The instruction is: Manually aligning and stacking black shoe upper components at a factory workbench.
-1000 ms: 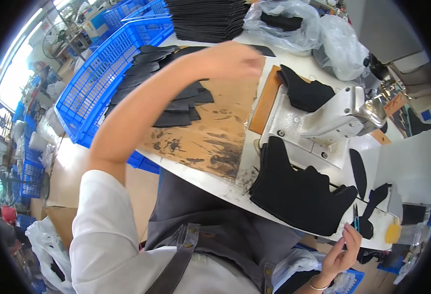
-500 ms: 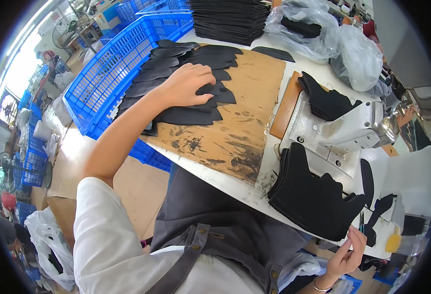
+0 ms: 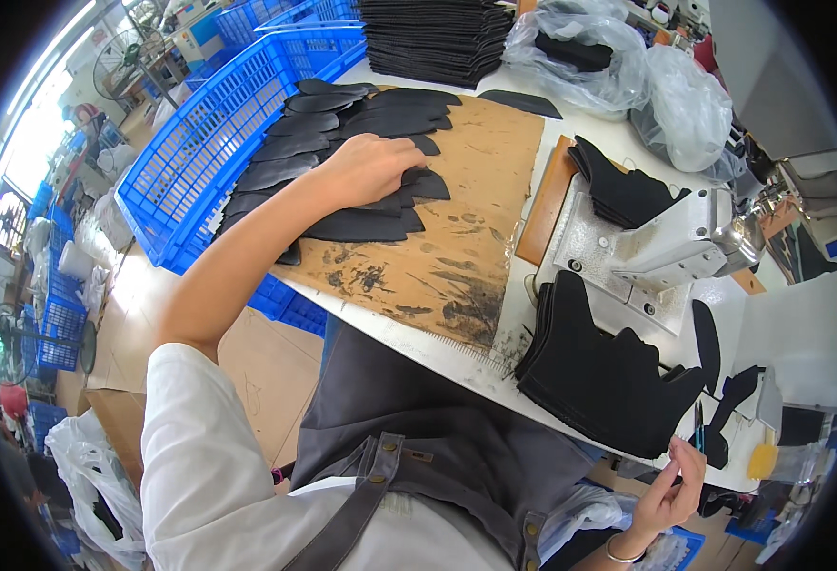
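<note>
My left hand [image 3: 373, 171] reaches over rows of overlapping black curved pieces [image 3: 290, 145] that look like leather or thin sheet. Its fingertips are drawn together at the right ends of the pieces, seemingly pinching the edge of one; the grip is partly hidden. Under the pieces lies a stained brown board [image 3: 495, 157]. My right hand [image 3: 668, 495] is at the table's front right, fingers curled, its fingertips by the lower corner of a stack of black cut fabric pieces [image 3: 599, 376]. A small teal-handled tool [image 3: 699, 428] is just beside those fingertips; whether they hold it is unclear.
A white sewing machine [image 3: 661, 249] stands at the right, with more black pieces [image 3: 618, 181] behind it. A blue crate [image 3: 199, 157] adjoins the board's left side. At the back are a tall black stack [image 3: 433, 43] and clear plastic bags [image 3: 680, 105].
My left thumb has closed in toward the fingers, at the ends of the black pieces. The right hand is almost unmoved. The whole view has shifted slightly.
</note>
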The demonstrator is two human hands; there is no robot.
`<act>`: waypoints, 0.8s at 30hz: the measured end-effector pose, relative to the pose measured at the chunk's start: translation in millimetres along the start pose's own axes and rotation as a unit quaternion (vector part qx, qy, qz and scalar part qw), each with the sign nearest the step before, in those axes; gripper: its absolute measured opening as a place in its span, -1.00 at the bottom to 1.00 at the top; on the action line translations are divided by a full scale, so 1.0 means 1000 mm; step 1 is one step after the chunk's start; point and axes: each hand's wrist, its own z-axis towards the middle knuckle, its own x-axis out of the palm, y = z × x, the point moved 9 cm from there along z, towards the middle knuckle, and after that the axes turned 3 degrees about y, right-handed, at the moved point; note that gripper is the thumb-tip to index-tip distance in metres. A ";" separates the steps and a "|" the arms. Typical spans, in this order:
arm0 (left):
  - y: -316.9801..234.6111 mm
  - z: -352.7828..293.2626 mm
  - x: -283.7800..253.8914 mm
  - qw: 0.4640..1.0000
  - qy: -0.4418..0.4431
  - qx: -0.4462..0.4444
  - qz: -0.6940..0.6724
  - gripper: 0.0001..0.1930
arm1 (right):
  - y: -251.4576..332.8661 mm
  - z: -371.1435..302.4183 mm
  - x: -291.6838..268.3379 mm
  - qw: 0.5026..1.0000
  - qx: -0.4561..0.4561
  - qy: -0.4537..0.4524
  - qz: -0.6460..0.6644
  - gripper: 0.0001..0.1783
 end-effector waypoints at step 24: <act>0.109 -0.078 0.006 0.925 0.210 -0.276 -0.157 -0.63 | 0.001 0.002 0.008 1.000 0.015 0.016 0.022 -0.80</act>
